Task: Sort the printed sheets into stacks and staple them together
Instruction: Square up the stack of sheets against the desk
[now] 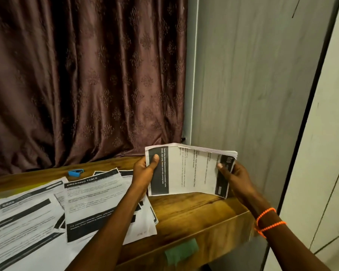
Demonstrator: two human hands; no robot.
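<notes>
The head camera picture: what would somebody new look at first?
Probably the stack of printed sheets held up over the right end of the wooden table, with the left hand and right hand gripping its two ends. Next, the loose printed pages spread across the table's left side, and the small blue stapler behind them near the brown curtain.
</notes>
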